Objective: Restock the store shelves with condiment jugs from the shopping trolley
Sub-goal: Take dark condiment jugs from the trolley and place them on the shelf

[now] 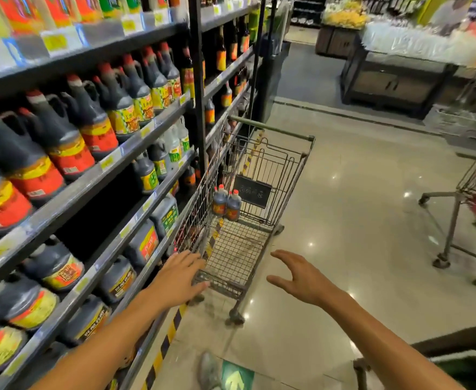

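Both hands spread and holding nothing, left hand (181, 273) by the trolley (305, 159) near rim, right hand (295, 274) beside it, two jugs (227, 204) at its far end.

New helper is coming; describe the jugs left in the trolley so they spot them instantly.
Find the wire trolley parked against the shelves. At its far end, beside a dark placard, stand two dark jugs with red caps, the only goods in the basket.
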The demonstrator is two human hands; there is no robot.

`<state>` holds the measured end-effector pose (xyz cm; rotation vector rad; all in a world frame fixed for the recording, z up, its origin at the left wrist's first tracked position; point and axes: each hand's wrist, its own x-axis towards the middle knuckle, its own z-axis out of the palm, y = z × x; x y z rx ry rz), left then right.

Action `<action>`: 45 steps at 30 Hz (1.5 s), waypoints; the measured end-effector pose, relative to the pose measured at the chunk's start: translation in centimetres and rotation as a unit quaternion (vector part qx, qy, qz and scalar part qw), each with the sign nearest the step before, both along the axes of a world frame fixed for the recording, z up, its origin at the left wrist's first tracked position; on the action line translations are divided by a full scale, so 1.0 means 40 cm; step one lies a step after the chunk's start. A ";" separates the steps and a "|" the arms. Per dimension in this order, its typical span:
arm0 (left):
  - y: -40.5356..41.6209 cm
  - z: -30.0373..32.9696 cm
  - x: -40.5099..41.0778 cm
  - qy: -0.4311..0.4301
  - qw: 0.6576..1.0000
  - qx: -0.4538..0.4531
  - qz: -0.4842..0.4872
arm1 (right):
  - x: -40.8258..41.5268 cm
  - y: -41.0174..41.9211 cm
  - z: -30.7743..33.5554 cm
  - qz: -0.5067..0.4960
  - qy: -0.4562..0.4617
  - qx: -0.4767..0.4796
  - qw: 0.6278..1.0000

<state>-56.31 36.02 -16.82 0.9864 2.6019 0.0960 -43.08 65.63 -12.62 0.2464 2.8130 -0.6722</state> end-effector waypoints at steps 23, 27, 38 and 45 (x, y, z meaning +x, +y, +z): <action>0.413 -0.326 -0.758 -0.159 0.978 -0.066 0.115 | -1.023 0.414 -0.379 0.126 -0.175 -0.045 0.975; 0.506 -0.479 -0.863 -0.195 0.965 -0.084 0.152 | -1.158 0.469 -0.549 0.125 -0.219 -0.064 0.966; 0.600 -0.917 -0.947 -0.232 0.949 -0.072 0.200 | -1.324 0.517 -0.923 0.017 -0.286 -0.062 0.956; 0.593 -0.985 -1.032 -0.217 0.950 -0.017 0.226 | -1.483 0.479 -0.994 -0.066 -0.051 -0.173 0.981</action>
